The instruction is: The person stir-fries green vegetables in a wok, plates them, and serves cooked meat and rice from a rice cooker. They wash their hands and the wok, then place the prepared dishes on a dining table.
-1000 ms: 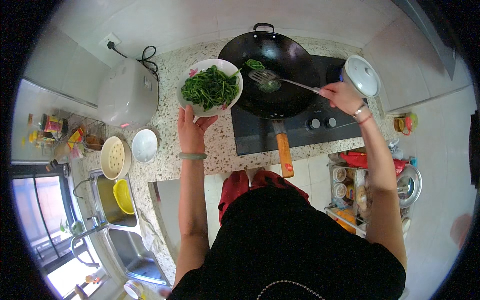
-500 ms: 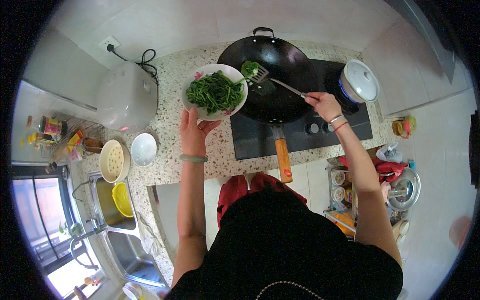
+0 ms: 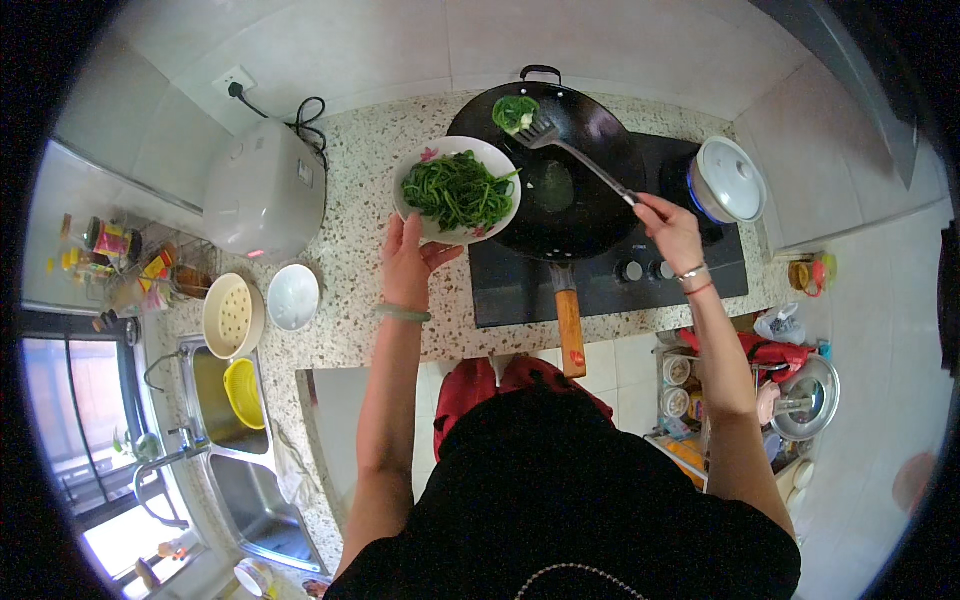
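Note:
My left hand (image 3: 407, 265) grips the near rim of a white bowl (image 3: 407, 172) with pink flower marks, its thumb over the edge. Cooked leafy greens (image 3: 458, 190) fill the bowl, which is held at the left side of a black wok (image 3: 590, 215). Closed round the handle of a slotted metal spatula (image 3: 590, 163) is my right hand (image 3: 668, 230). The spatula's blade touches a small clump of greens (image 3: 515, 113) with white bits, high on the wok's far left wall. A little liquid shows at the wok's bottom.
The wok's wooden handle (image 3: 569, 330) juts toward me past the black hob (image 3: 690, 290). A lidded white pot (image 3: 730, 180) stands over a blue flame at the right. Leftward are a grey-white appliance (image 3: 262, 190), a small white bowl (image 3: 292, 298), a cream strainer (image 3: 233, 315) and a double sink (image 3: 262, 510).
The spatula has pushed the clump of greens farther up the wok's far left wall. The bowl now overlaps the wok's left rim more.

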